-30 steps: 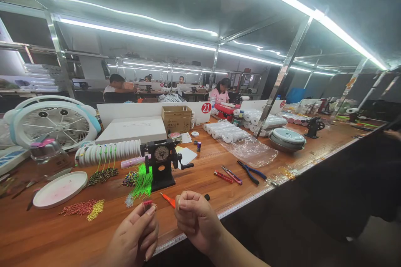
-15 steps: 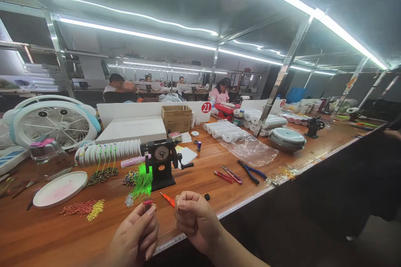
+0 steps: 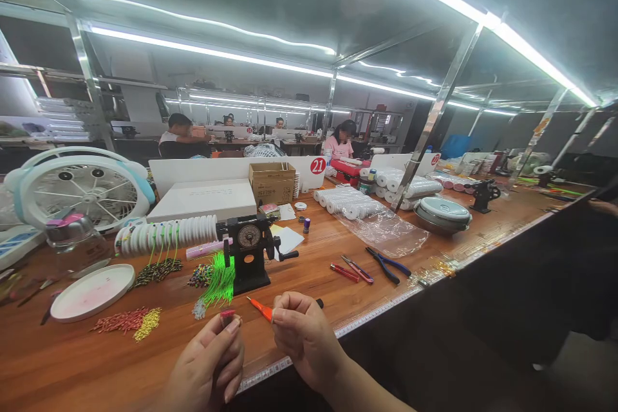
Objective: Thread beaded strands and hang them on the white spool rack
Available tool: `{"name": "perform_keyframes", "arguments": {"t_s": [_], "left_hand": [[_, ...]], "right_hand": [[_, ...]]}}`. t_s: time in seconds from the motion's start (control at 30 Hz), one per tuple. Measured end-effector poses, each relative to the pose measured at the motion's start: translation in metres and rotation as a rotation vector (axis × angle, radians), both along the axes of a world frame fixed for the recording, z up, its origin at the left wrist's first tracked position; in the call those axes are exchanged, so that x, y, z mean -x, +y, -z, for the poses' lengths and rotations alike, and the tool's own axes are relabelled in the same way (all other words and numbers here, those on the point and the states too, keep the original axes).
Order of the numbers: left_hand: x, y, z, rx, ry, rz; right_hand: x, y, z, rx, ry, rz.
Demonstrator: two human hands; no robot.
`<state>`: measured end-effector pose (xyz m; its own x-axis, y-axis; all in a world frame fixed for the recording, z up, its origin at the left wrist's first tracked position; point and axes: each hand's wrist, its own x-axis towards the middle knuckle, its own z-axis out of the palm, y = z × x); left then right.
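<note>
My left hand (image 3: 212,357) is closed in a pinch on a small dark-pink piece (image 3: 227,314), at the lower middle of the view. To its right, my right hand (image 3: 304,338) is closed with thumb and forefinger pressed together; whatever is in that pinch is too small or thin to make out. Just behind the right hand lies an orange-handled pointed tool (image 3: 261,308), partly hidden by the fingers. A black hand-cranked winder (image 3: 248,251) stands beyond both hands, with white spools (image 3: 168,236) on its shaft. Bright green strands (image 3: 222,280) lie at its base.
Red pieces (image 3: 118,322) and gold pieces (image 3: 147,325) lie in piles at left, near a white round tray (image 3: 94,293). Pliers (image 3: 386,264), a cutter (image 3: 357,268) and a red tool (image 3: 344,272) lie at right. A measuring tape (image 3: 376,315) runs along the table edge.
My right hand has shifted slightly to the right, uncovering more of the orange tool. The left hand stays in place with the dark-pink piece.
</note>
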<state>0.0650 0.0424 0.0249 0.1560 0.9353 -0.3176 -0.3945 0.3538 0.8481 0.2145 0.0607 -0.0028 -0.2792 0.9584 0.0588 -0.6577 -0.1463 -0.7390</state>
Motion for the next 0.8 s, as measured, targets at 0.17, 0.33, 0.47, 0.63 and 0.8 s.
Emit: {"name": "perform_keyframes", "arguments": {"t_s": [0.17, 0.33, 0.47, 0.63, 0.8], "left_hand": [[-0.0009, 0.0020, 0.0021, -0.015, 0.025, 0.015], [-0.0016, 0.0017, 0.0055, -0.033, 0.051, 0.033], [-0.0010, 0.0007, 0.0052, -0.032, 0.054, 0.055], [0.0025, 0.0038, 0.0071, 0.015, 0.072, 0.064], [0.0057, 0.0047, 0.0097, 0.075, 0.040, 0.074]], "right_hand": [[0.0035, -0.0048, -0.0010, -0.213, -0.408, 0.204], [0.0049, -0.0071, -0.0060, -0.248, -0.577, 0.282], [0.0059, -0.0058, -0.0037, -0.258, -0.603, 0.280], [0.0081, -0.0056, 0.0016, -0.245, -0.557, 0.218], [0.0080, -0.0081, -0.0018, -0.237, -0.552, 0.168]]}}
